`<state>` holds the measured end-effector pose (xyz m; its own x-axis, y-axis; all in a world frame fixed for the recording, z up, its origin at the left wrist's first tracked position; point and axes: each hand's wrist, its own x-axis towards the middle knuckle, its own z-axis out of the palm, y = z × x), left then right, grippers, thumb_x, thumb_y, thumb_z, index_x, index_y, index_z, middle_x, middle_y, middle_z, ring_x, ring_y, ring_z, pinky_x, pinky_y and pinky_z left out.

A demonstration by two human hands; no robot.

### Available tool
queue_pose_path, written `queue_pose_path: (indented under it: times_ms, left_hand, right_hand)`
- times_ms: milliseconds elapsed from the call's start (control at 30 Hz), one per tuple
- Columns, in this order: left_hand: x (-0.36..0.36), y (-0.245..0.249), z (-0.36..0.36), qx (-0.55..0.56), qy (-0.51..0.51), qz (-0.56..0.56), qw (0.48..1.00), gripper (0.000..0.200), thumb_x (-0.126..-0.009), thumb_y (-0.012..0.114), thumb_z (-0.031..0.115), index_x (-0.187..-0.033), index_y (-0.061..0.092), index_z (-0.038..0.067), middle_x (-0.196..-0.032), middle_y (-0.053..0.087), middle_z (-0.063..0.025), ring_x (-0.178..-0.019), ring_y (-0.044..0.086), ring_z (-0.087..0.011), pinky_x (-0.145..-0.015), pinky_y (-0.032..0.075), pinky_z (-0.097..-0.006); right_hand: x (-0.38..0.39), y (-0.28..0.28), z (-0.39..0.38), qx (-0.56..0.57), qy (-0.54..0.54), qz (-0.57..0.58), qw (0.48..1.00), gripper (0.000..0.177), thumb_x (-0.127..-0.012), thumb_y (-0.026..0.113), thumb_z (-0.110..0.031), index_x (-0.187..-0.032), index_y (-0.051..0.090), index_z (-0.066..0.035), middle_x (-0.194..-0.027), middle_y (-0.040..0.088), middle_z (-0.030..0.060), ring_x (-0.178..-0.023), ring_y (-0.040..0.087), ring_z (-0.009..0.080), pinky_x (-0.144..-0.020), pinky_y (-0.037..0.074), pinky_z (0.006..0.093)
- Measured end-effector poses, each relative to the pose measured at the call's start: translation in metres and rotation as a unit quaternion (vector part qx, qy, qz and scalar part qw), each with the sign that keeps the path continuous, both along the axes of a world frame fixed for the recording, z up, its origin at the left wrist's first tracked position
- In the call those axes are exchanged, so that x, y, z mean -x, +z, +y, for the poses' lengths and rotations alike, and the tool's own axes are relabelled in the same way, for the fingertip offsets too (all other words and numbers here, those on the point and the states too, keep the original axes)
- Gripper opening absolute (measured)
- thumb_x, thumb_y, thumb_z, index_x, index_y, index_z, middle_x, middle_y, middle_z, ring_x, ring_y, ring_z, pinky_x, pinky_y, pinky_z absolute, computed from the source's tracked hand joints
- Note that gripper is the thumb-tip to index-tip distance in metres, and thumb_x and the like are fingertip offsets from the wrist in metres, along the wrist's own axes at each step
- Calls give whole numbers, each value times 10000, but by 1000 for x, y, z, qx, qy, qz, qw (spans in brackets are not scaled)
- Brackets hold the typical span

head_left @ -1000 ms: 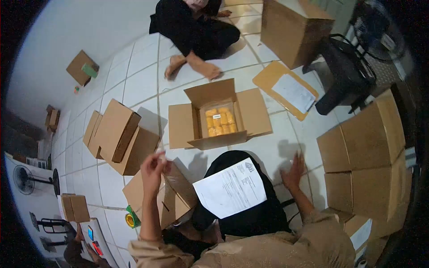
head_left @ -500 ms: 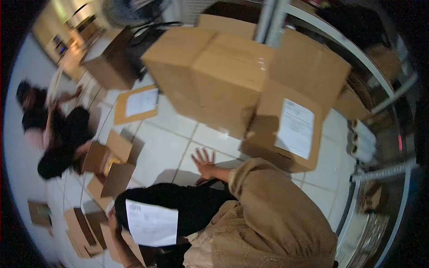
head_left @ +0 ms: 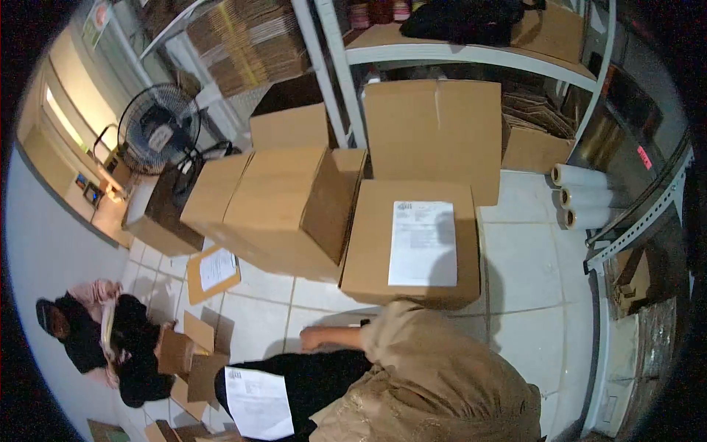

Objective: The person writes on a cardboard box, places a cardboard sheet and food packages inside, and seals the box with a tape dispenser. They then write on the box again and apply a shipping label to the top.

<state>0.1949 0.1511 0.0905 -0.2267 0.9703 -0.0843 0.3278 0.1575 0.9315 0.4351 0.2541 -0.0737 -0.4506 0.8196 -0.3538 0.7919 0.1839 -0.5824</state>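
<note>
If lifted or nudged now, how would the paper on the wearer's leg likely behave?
The paper probably weighs little and flops, looking like one thin sheet. It may slip off the leg if nudged, as nothing visible holds it down.

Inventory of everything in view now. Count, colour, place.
Floor: 1, white tile, throughout
Cartons: many, brown, centre and lower left
Flattened cardboard: count unclear, brown, upper left
Envelope: 1, tan, floor left
Paper sheets: 3, white, wearer's lap, a carton, envelope
Shelving: count unclear, whitish, top and right
Bundle: 1, black, top shelf
Fan: 1, black, upper left
Rolls: 3, whitish, right
Seated person: 1, black and pink clothing, lower left
Right sleeve: 1, tan, lower centre
Right hand: 1, bare, lower centre
Left hand: 0, out of view
</note>
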Motion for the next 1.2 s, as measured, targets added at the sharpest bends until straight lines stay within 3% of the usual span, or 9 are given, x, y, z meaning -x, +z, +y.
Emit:
queue_pose_path:
  times_ms: [67, 233, 367, 467, 533, 633, 667, 867, 1200]
  left_hand:
    - [-17, 21, 25, -55, 11, 35, 998, 269, -820, 562, 141, -1059, 556, 17, -1061, 542, -153, -969, 536, -272, -851, 440, -379]
    - [-38, 95, 99, -243, 43, 154, 957, 247, -795, 576, 104, -1030, 567, 28, -1049, 535, -154, -957, 530, -281, -839, 440, -380]
    - [-70, 156, 144, -359, 49, 240, 901, 236, -775, 586, 75, -1007, 576, 38, -1038, 529, -154, -947, 524, -288, -830, 440, -381]
    - [-126, 194, 153, -440, 30, 287, 850, 231, -760, 594, 52, -990, 582, 45, -1031, 525, -155, -940, 520, -294, -823, 440, -382]
    - [-188, 208, 156, -493, -11, 308, 814, 230, -749, 599, 38, -979, 587, 49, -1026, 522, -155, -935, 518, -297, -818, 440, -383]
    - [-345, 213, 144, -598, -163, 387, 683, 232, -734, 607, 16, -962, 593, 57, -1018, 517, -156, -928, 514, -303, -811, 440, -384]
    - [-417, 206, 127, -662, -242, 468, 533, 297, -645, 665, -24, -922, 608, 67, -994, 540, -136, -909, 528, -297, -815, 439, -368]
    - [-752, 117, 77, -639, -611, 395, 252, 295, -648, 614, 85, -939, 596, 38, -881, 555, -105, -814, 560, -284, -684, 485, -374]
    - [-1010, 97, 26, -754, -526, 222, 326, 285, -743, 679, 118, -1000, 597, 26, -968, 633, -156, -846, 634, -308, -709, 515, -355]
  right_hand:
    - [-43, 94, -29, 28, 96, 170, 980, 627, -851, 563, -392, -1314, 368, -16, -1104, 588, 204, -1001, 571, 350, -880, 452, 376]
    - [-271, 214, -139, 35, 194, 608, 769, 456, -907, 542, -266, -1275, 418, -27, -1170, 545, 159, -1058, 543, 222, -920, 417, 332]
    - [-480, 107, -188, -422, -601, 446, 512, 425, -904, 489, -401, -1045, 550, -5, -910, 598, 73, -876, 574, 173, -877, 426, 303]
    - [-561, -47, -214, -236, -803, -240, 492, 609, -894, 487, -423, -1341, 370, -27, -1382, 365, 172, -1324, 269, 295, -1090, 189, 416]
    - [-528, -63, -201, -86, -797, -296, 520, 723, -874, 520, -408, -1398, 238, 4, -1441, 264, 176, -1366, 151, 313, -1104, 90, 472]
    - [-536, -88, -199, -336, -772, -243, 482, 684, -873, 528, -377, -1381, 271, 1, -1423, 290, 183, -1356, 180, 332, -1087, 91, 539]
    - [-544, -110, -198, -411, -792, -177, 415, 618, -871, 534, -313, -1378, 301, -48, -1403, 320, 171, -1347, 206, 333, -1080, 92, 562]
    - [-519, -71, -197, -334, -742, -63, 578, 411, -864, 505, -282, -1169, 480, -8, -1379, 330, 215, -1314, 235, 409, -1055, 102, 601]
    - [-528, -72, -212, -345, -768, 168, 512, 426, -785, 583, -61, -1185, 446, -3, -1357, 355, 211, -1304, 256, 411, -1070, 211, 521]
